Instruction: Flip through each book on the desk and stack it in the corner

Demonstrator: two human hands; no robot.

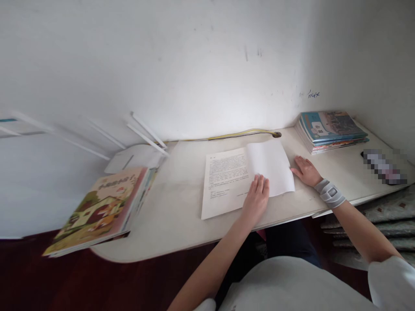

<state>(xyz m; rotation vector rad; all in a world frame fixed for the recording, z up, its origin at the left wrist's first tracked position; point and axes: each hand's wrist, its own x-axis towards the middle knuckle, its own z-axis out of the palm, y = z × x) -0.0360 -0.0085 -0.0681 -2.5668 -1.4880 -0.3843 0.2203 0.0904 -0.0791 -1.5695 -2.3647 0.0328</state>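
Note:
A book (223,183) lies spread on the white desk, with printed text on its left page. Its right side is a blank white page (270,162) that curves up slightly. My left hand (256,201) rests flat near the lower part of the fold, fingers stretched out and pointing away from me. Just past the right edge of the book, my right hand (305,170) lies on the desk with the fingers extended and the thumb close to the page edge. A grey band (330,193) wraps the right wrist. Neither hand grips anything.
Picture books (103,203) are piled at the desk's left end, beside a white stand with bars (147,134). Another stack of books (330,129) sits at the back right, near a blurred-out dark object (384,166). A yellow cable (240,134) runs along the wall to a desk hole.

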